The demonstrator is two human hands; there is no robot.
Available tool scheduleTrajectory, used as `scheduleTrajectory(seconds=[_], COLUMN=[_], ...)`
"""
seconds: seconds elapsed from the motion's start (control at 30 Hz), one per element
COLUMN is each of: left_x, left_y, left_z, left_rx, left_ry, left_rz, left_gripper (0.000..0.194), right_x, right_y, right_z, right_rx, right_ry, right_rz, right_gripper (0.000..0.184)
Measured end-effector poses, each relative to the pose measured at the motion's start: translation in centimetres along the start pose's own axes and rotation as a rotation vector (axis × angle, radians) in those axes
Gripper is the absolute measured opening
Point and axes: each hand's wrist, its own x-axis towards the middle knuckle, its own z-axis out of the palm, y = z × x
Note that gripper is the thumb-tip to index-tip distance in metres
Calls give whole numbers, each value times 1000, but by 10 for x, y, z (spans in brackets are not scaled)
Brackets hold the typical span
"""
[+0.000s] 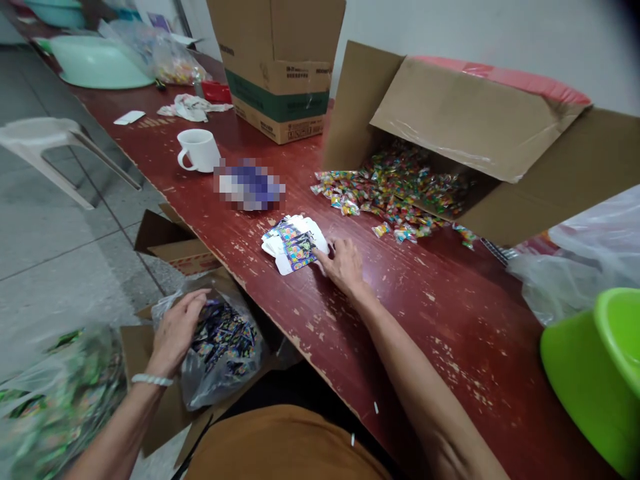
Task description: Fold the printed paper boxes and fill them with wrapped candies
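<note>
Right hand (344,267) is open, fingers spread and pressing on a small stack of printed cards (294,243) at the edge of the red table (450,373)! Left hand (175,332) is curled at the mouth of a plastic bag (223,350) of dark packets down by the knees, grip impossible to call! Across the table, a heap of bright candy packets (395,193) spills from a cardboard carton (465,120), plenty lying inside, with a white mug (199,151) and a blurred object (249,185) beside the cards
</note>
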Motion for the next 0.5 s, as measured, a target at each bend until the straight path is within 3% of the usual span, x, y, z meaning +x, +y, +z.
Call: scheduleTrajectory(seconds=[0.07, 0.13, 0.23, 0.3, 0.4, 0.5], left_x=[3, 2, 1, 6, 18, 25], left_y=[-12, -6, 34, 69, 110, 128], left_z=[2, 8, 23, 39, 63, 76], left_rx=[99, 142, 253, 316, 402, 407], left_ry=[0, 79, 230, 253, 223, 223], left_rz=[-23, 68, 435, 608, 725, 748], left_gripper=[38, 41, 46, 46, 45, 42], right_x=[-1, -6, -11, -12, -10, -7], right_y=[-7, -12, -14, -13, -10, -5], right_z=[8, 14, 20, 23, 26, 22], right_rx=[-96, -134, -117, -74, 56, 453], right_ry=[5, 25, 63, 100, 175, 166], right_rz=[36, 54, 89, 124, 184, 222], right_gripper=[57, 62, 63, 63, 57, 36])
